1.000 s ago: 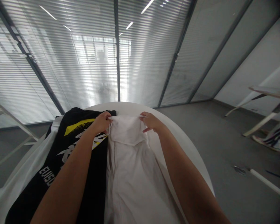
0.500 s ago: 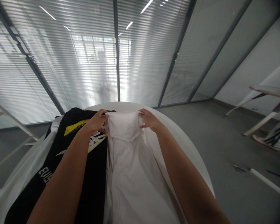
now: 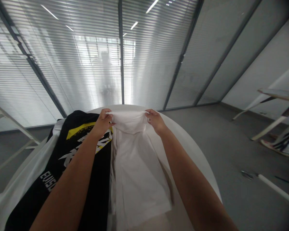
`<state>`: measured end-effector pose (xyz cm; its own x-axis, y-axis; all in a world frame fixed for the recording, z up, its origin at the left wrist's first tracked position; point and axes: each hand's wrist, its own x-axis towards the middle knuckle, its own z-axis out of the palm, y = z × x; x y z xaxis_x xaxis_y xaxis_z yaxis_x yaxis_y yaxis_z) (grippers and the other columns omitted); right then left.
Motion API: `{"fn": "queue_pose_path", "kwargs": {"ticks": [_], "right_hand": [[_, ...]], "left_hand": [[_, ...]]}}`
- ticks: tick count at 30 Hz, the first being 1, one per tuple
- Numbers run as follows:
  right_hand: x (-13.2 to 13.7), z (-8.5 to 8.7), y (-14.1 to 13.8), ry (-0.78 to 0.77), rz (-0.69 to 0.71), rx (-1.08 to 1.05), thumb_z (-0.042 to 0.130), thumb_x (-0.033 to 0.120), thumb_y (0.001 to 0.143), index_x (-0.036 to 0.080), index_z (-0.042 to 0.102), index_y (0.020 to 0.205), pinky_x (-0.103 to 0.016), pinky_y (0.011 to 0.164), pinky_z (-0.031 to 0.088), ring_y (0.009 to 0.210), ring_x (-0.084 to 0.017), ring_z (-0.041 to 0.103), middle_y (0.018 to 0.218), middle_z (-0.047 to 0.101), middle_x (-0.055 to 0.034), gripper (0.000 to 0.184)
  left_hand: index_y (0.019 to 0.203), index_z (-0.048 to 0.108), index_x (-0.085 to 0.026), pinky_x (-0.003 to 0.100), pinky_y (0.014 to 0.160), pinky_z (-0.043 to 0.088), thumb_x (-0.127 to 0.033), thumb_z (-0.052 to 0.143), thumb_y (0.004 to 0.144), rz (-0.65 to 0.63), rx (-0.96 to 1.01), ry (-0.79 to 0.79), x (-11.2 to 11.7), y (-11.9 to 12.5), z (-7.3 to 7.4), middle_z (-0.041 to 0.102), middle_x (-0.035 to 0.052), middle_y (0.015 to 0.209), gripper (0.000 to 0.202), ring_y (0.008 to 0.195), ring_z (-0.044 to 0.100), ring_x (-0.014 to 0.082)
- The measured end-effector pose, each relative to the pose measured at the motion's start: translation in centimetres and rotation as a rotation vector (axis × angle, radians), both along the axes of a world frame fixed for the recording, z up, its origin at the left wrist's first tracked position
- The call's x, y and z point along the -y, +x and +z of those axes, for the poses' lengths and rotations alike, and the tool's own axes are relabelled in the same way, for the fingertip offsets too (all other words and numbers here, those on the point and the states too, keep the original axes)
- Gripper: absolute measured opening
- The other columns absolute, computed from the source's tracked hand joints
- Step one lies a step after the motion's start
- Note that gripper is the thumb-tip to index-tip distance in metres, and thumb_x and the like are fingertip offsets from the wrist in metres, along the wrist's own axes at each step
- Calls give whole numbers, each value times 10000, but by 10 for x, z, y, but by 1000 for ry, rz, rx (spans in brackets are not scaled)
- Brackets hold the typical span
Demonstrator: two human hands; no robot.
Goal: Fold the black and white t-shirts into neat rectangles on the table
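Observation:
A white garment [image 3: 139, 166] lies lengthwise on the round white table, and its far end is raised between my two hands. My left hand [image 3: 104, 123] pinches the far left corner with thumb and fingers. At the far right corner, my right hand [image 3: 156, 121] grips the same edge, so the cloth is stretched between them. A folded-over flap hangs just below that edge. Left of it, under my left forearm, lies a black garment [image 3: 96, 183] with yellow and white print. The kind of white garment is not clear.
The white table [image 3: 197, 154] curves to the right. White cloth [image 3: 26, 179] hangs over its left side. On the floor at right are a white pole [image 3: 276, 189] and a small metal object [image 3: 247, 175]. A person's foot [image 3: 274, 147] shows beside another table [image 3: 281, 94].
Both hands have lifted the white garment's far edge slightly up and away. Its near end has slid forward, so its lower hem now shows on the table.

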<state>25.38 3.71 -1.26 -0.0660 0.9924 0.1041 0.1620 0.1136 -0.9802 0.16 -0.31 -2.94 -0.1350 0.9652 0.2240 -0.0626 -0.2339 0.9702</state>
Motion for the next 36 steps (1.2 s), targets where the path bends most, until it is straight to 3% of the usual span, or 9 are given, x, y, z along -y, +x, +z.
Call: {"fn": "queue_pose_path", "kwargs": {"ticks": [5,9,14,17,21,24,27,32,36], "right_hand": [[-3,-4,2,-61,10,-22,578,351,675,207,615,914,-243,675,406,703,-121,513,793,605,24,282],[-5,-3,16,-83,70,18,590,330,644,207,639,872,-254,686,402,736,-139,531,766,606,25,264],[10,25,46,57,346,319,563,263,645,177,681,734,-279,775,415,819,-179,583,761,665,-8,171],[23,42,54,7,427,455,548,246,700,178,696,792,-277,791,441,876,-187,616,884,708,-37,187],[23,34,45,-148,386,661,582,250,766,176,686,893,-259,659,484,755,-172,645,904,716,-80,179],[11,8,31,-207,278,817,615,261,778,167,683,901,-275,558,497,628,-180,634,788,706,-94,169],[1,-16,17,-279,214,832,599,307,816,145,687,946,-291,522,512,604,-200,647,775,707,-112,226],[-4,-31,7,-245,210,911,594,343,844,99,701,998,-259,587,507,731,-215,677,940,717,-162,308],[-2,-29,13,-306,198,845,623,303,832,112,694,1043,-241,545,480,679,-193,659,895,721,-134,292]], "left_hand": [[929,466,-238,322,742,568,-350,677,668,-19,15,-25,1,-4,-1,510,-26,876,354,796,561,118],[816,476,-214,254,633,537,-253,680,577,-113,-33,-88,10,-11,12,509,-37,802,317,718,558,114],[705,563,-194,245,601,489,-218,590,586,-324,-445,-146,33,-21,48,573,-8,730,124,684,573,145],[701,593,-203,269,640,497,-249,554,645,-288,-672,-170,39,-23,59,633,20,749,82,733,616,181],[704,582,-212,277,474,452,-393,548,728,-191,-843,-338,31,-15,48,615,32,648,185,553,592,192],[761,593,-205,274,407,413,-510,554,744,-226,-981,-525,25,-6,32,630,45,632,308,448,566,189],[953,616,-174,286,411,441,-570,546,759,-306,-1105,-677,21,4,19,673,96,741,447,497,616,227],[1312,472,-150,282,454,501,-394,574,807,-309,-1138,-693,15,11,4,639,190,1107,570,650,656,227],[1303,501,-140,269,460,507,-296,529,844,-265,-997,-631,10,8,-4,593,193,1203,486,612,634,178]]}}
